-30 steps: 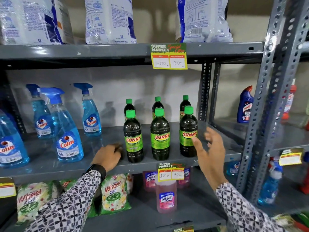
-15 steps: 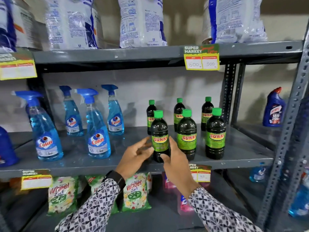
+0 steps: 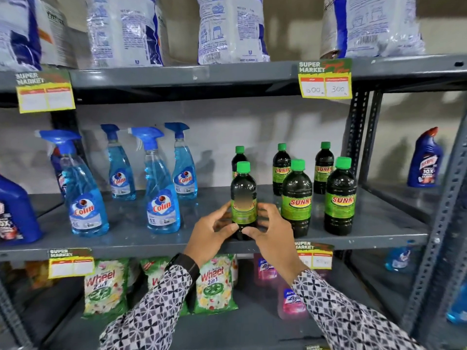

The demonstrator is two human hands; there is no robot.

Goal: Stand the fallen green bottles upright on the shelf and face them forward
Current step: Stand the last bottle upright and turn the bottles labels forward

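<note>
Several dark bottles with green caps and green SUNNY labels stand upright on the middle grey shelf point(image 3: 141, 238), in a front row and a back row. The front-left bottle point(image 3: 243, 190) stands near the shelf's front edge. My left hand point(image 3: 211, 233) and my right hand point(image 3: 271, 234) hold its lower part from both sides, fingers wrapped round it. Its label is blurred. To its right stand the front-middle bottle point(image 3: 297, 198) and the front-right bottle point(image 3: 340, 198), labels facing me. Behind them are three smaller-looking bottles point(image 3: 281, 168).
Blue Colin spray bottles point(image 3: 161, 188) stand to the left on the same shelf. A shelf post point(image 3: 358, 137) rises just right of the green bottles. White bags fill the shelf above. Wheel packets point(image 3: 214, 284) and pink bottles lie on the shelf below.
A second ago my left hand rested on the shelf and my right hovered by the right bottle. Both hands have closed on the front-left bottle. The view has shifted left and closer.
</note>
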